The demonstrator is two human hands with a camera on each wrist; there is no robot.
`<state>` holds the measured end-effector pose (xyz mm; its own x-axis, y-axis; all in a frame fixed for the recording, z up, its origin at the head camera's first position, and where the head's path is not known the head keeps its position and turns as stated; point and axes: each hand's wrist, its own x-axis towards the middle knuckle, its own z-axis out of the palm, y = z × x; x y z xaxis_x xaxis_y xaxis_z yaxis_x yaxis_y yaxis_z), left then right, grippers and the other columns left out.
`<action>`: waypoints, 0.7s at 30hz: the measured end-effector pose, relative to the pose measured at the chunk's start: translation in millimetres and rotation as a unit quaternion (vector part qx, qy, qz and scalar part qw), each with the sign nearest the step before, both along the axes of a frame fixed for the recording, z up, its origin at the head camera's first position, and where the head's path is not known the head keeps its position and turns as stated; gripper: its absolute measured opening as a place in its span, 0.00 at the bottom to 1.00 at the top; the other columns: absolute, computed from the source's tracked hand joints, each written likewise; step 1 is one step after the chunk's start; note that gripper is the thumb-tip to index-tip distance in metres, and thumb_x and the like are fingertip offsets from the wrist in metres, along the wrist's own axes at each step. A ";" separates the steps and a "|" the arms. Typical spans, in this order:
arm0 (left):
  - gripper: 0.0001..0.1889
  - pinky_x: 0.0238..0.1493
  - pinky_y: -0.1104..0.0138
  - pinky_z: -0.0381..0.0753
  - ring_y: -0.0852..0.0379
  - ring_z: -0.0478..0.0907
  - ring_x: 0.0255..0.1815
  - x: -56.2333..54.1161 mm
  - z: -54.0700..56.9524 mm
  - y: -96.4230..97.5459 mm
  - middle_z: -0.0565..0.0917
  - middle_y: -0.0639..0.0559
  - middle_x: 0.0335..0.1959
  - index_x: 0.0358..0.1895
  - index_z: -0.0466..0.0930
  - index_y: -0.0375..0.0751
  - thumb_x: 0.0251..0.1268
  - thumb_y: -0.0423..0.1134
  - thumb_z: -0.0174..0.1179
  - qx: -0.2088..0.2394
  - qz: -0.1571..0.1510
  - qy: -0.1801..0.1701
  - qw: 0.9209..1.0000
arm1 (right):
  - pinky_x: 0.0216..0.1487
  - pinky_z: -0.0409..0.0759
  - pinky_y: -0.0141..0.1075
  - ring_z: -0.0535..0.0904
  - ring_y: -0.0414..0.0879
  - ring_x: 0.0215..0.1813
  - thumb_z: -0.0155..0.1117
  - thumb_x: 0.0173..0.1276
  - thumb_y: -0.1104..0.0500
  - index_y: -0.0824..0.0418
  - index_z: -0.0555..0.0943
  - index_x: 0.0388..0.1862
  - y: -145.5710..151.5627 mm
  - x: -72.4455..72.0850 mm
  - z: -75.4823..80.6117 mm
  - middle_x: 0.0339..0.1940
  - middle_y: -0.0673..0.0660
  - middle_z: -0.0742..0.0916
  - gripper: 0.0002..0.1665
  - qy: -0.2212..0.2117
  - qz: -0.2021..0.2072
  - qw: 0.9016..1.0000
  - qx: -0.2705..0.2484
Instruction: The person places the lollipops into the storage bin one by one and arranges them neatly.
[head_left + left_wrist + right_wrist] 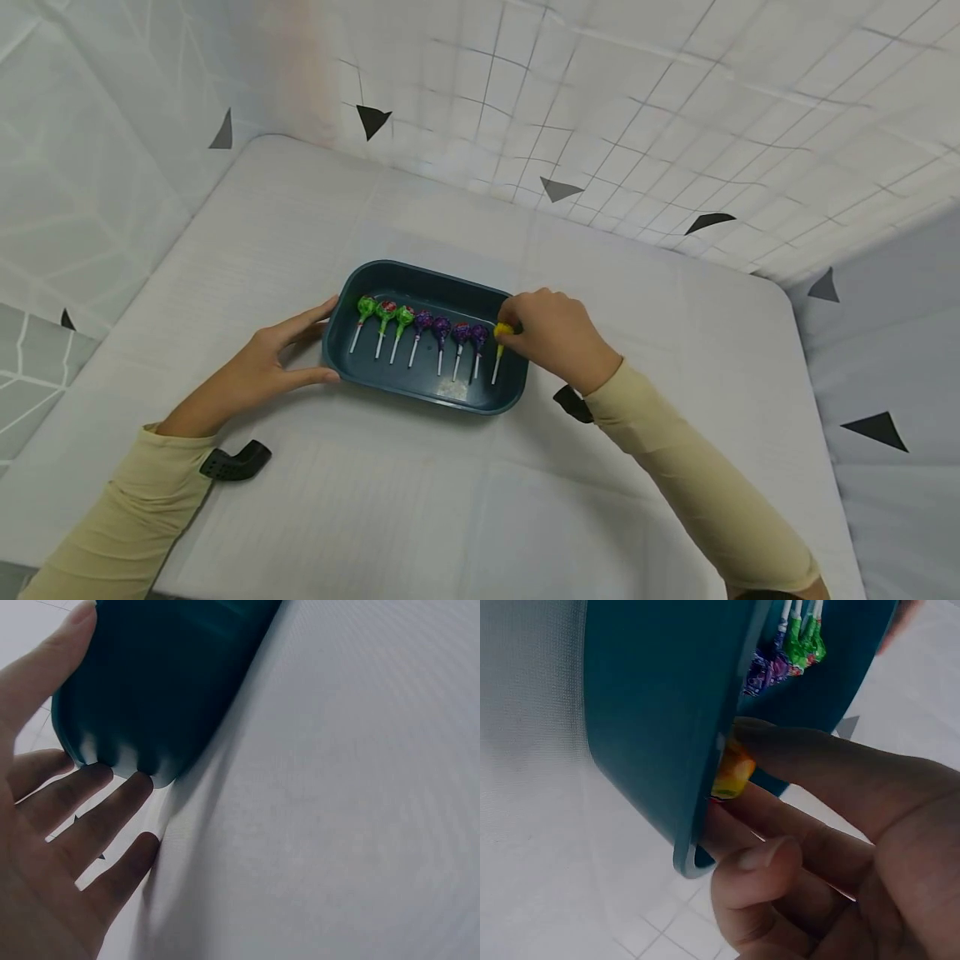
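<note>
A dark teal tray [420, 395] lies on the white-covered table with a row of wrapped lollipops in it. At the left are three green lollipops [386, 310], then several purple lollipops [442, 327], their white sticks pointing toward the near side. My right hand [555, 333] reaches over the tray's right end and pinches a yellow lollipop [500, 331] by its head; its wrapper [735, 771] shows between thumb and fingers in the right wrist view. My left hand [262, 367] spreads across the tray's left end, fairly straight fingertips [139, 784] touching its outer wall.
White table cover [637, 500] surrounds the tray on all sides. Behind it rises a white grid-lined backdrop [600, 117] with dark triangle marks. Black wrist-worn pieces [238, 461] stick out near both sleeves.
</note>
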<state>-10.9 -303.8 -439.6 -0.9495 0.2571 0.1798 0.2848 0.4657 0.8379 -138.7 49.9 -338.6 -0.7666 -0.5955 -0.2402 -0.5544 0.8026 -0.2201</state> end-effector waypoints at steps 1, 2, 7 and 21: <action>0.56 0.70 0.85 0.67 0.78 0.68 0.70 0.0 0.0 0.0 0.66 0.39 0.80 0.83 0.58 0.46 0.49 0.29 0.80 0.000 0.000 -0.001 1.000 | 0.26 0.82 0.37 0.85 0.45 0.33 0.75 0.68 0.52 0.55 0.91 0.42 -1.4 -0.2 -0.4 0.37 0.50 0.93 0.09 0.001 0.003 1.000 0.007; 0.56 0.70 0.85 0.67 0.78 0.68 0.71 0.0 0.0 -0.1 0.66 0.39 0.80 0.83 0.58 0.46 0.49 0.29 0.80 0.001 0.001 -0.002 1.000 | 0.26 0.82 0.37 0.85 0.45 0.32 0.75 0.68 0.53 0.55 0.91 0.41 -2.8 -0.6 -0.9 0.35 0.50 0.92 0.08 0.001 0.007 1.000 0.012; 0.55 0.70 0.86 0.66 0.79 0.67 0.70 -0.5 -0.4 -0.8 0.66 0.40 0.80 0.83 0.58 0.47 0.50 0.30 0.80 -0.002 0.002 -0.006 1.000 | 0.25 0.82 0.37 0.83 0.45 0.28 0.74 0.68 0.55 0.57 0.91 0.37 -9.5 -0.9 -4.7 0.30 0.51 0.90 0.06 0.003 0.017 0.999 0.031; 0.56 0.70 0.85 0.67 0.79 0.68 0.70 -1.3 -2.9 -1.8 0.66 0.39 0.80 0.82 0.58 0.46 0.48 0.30 0.80 -0.004 -0.001 0.006 1.000 | 0.22 0.84 0.39 0.82 0.47 0.24 0.76 0.65 0.58 0.60 0.89 0.31 -18.6 0.4 -17.8 0.25 0.55 0.89 0.07 0.058 0.014 0.997 0.054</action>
